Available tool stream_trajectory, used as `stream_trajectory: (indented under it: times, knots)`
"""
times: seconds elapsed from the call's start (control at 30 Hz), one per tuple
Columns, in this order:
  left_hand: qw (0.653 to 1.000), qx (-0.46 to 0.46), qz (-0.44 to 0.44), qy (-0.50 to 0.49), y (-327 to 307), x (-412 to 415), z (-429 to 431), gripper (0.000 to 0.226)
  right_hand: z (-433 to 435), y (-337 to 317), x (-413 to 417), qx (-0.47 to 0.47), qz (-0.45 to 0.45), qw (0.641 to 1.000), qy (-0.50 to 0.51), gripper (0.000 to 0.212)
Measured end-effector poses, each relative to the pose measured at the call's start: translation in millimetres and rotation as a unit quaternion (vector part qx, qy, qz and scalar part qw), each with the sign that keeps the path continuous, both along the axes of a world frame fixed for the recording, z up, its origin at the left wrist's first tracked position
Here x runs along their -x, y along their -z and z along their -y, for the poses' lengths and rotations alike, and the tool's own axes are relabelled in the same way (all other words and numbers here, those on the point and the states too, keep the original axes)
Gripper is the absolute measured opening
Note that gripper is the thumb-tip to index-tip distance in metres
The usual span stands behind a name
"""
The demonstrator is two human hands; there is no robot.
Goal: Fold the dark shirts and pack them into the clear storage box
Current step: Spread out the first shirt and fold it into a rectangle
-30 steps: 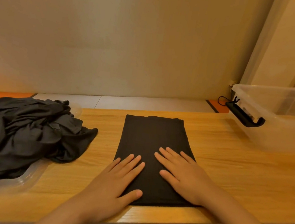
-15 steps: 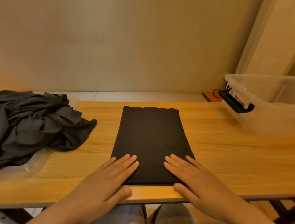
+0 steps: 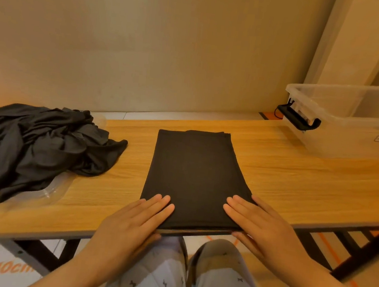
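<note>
Wooden table (image 3: 297, 179) in front of me, plain beige wall (image 3: 148, 44) behind it, orange 40cm marking (image 3: 10, 268) on the floor underneath.

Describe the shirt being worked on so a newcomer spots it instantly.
On the wooden table, between the crumpled dark pile and the clear storage box, lies the folded shirt. It alone is a flat rectangle, with left hand and right hand on its near corners.

I am pressing my left grip (image 3: 133, 225) and right grip (image 3: 266, 227) flat on the folded dark shirt (image 3: 193, 167), lower centre.
</note>
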State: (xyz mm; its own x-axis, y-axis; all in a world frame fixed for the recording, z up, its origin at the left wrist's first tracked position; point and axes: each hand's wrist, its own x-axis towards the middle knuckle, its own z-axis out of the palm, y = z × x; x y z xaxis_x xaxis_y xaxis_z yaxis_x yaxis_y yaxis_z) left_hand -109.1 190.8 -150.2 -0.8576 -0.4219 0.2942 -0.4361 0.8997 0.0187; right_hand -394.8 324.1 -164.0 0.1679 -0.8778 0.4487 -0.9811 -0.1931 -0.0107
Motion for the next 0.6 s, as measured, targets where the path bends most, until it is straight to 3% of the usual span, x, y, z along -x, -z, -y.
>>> stream_trajectory:
  times: [0.13,0.33,0.4,0.53,0.6]
  knots:
    - [0.99,0.096,-0.088,0.051,4,-7,-14,0.05,-12,-1,5,0.074,-0.011,0.996,-0.056,0.035]
    - [0.998,-0.032,-0.037,0.037,-25,-14,-2,0.046,-9,-33,2,-0.034,0.041,0.998,-0.036,0.041]
    - [0.997,-0.05,-0.045,0.038,-37,-16,4,0.043,-7,-44,2,-0.055,0.117,0.991,-0.034,0.047]
    - [0.982,-0.08,-0.162,0.058,-63,-10,19,0.038,11,-71,5,-0.018,0.298,0.953,-0.043,0.047]
    - [0.97,-0.091,-0.217,0.058,-74,-2,30,0.038,25,-86,4,0.001,0.348,0.937,-0.038,0.035]
